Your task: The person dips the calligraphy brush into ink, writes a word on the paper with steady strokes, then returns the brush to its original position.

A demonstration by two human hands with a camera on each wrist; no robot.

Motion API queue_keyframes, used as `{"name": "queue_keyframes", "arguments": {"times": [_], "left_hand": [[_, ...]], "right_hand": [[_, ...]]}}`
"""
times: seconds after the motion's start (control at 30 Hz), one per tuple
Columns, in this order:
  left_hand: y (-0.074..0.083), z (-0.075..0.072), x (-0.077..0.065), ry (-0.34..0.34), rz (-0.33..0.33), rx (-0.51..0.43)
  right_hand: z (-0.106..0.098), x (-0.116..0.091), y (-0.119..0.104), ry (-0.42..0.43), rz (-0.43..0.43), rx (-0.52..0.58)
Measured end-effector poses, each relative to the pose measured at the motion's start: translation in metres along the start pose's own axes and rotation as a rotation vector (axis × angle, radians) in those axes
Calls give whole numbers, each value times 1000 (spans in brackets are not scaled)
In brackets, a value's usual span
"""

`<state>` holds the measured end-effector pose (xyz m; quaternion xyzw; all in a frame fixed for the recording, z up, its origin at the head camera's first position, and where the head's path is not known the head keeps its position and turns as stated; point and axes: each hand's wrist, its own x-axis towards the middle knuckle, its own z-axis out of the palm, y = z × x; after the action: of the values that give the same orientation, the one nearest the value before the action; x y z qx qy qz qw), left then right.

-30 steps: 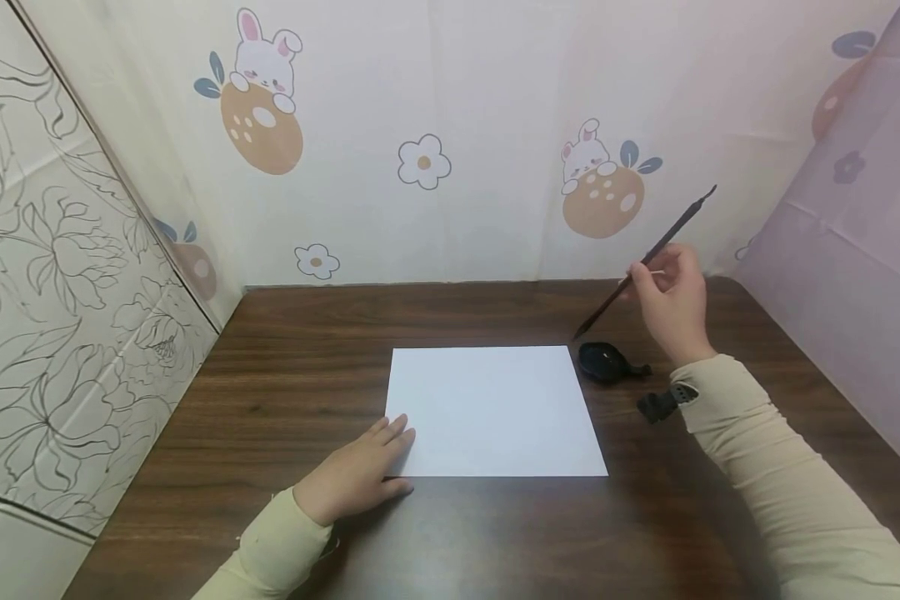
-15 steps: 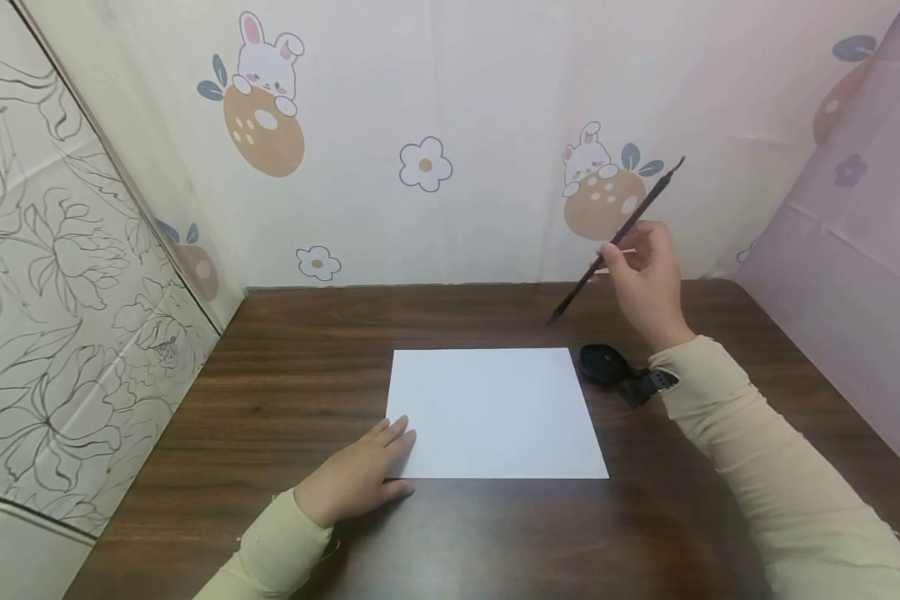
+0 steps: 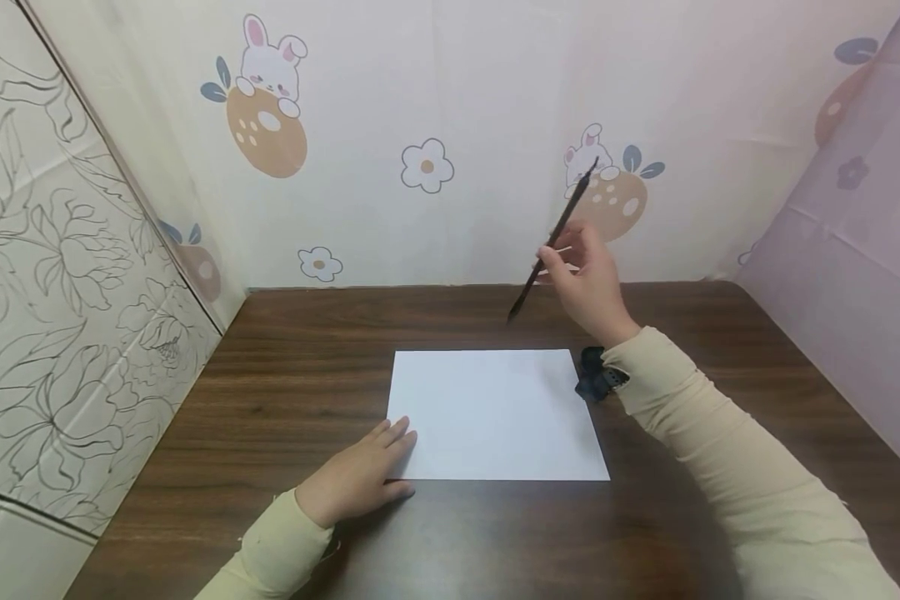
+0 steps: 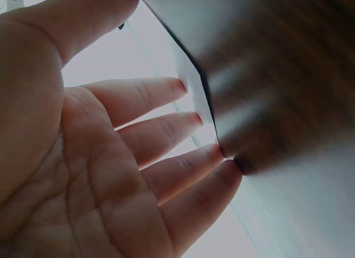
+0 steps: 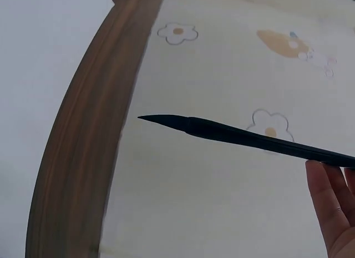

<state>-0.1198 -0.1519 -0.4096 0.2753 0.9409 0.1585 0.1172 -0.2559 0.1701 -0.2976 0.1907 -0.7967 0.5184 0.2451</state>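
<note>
One brush [image 3: 571,209]: saw it pinched in right hand [image 3: 588,279], raised near far edge of paper [image 3: 498,417]. Saw left hand [image 3: 360,475], straight-fingered, at paper's near-left corner.

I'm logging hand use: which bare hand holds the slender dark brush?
The right hand pinches the slender dark brush, whereas the left hand rests on the left edge of the white rectangular paper.

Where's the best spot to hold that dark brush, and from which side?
Probably the slim shaft, near its middle, where the right hand pinches it, coming from the right: the brush slants with its bristle tip down and to the left, so that approach should leave the tip free.
</note>
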Motion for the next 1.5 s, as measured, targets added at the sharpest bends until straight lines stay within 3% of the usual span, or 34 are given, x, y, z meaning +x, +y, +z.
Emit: {"name": "queue_keyframes", "arguments": {"times": [0.33,0.6,0.93,1.5], "left_hand": [[0,1,1,0,-2,-4],[-1,1,2,0,1,-9],[-1,2,2,-8,-7,-15],[0,0,2,-9,-11,2]], "right_hand": [[38,7,-17,-101,-92,14],[66,3,-30,-208,-107,16],[96,-5,-29,-281,-142,-12],[130,-22,-9,-305,-84,-39]]}}
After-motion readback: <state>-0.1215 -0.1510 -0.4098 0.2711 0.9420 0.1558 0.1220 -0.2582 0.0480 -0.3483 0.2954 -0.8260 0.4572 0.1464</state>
